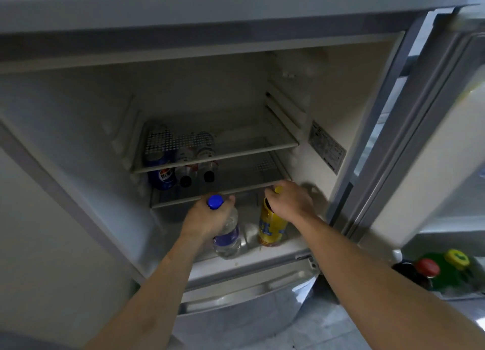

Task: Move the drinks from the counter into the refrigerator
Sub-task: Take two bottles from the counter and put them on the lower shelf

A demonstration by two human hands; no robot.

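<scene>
Two bare forearms up from the lower edge, reaching forward into the open white refrigerator point(78, 108), door swung wide to the right.

Inside, three levels: upper clear shelf with white front rail point(217, 156), lower clear shelf point(228, 189) beneath it, then the white compartment floor point(294, 240) at the bottom front.

On the floor, upright, a clear plastic water bottle with a purple label and blue cap point(227, 238); left hand point(207, 215) wrapped round its neck and shoulder just under the cap, fingers curled, grasping it. Just to its right and apart from it, upright, a yellow drink bottle with blue lettering and a yellow cap point(271, 229); right hand point(288, 202) clasped over its top, fingers curled down round the neck, cap partly covered.

On the lower shelf, back left, a blue cola bottle with red-and-white logo point(162, 176), seen partly through the upper shelf. Beside it to the right, two small clear bottles with black caps point(196, 171), close together.

Outside the refrigerator, lower right, low in the door area, a cluster of bottles: a green bottle with a yellow cap point(455, 257) and a dark bottle with a red cap point(427, 267), blurred, exact resting place not clear.
</scene>
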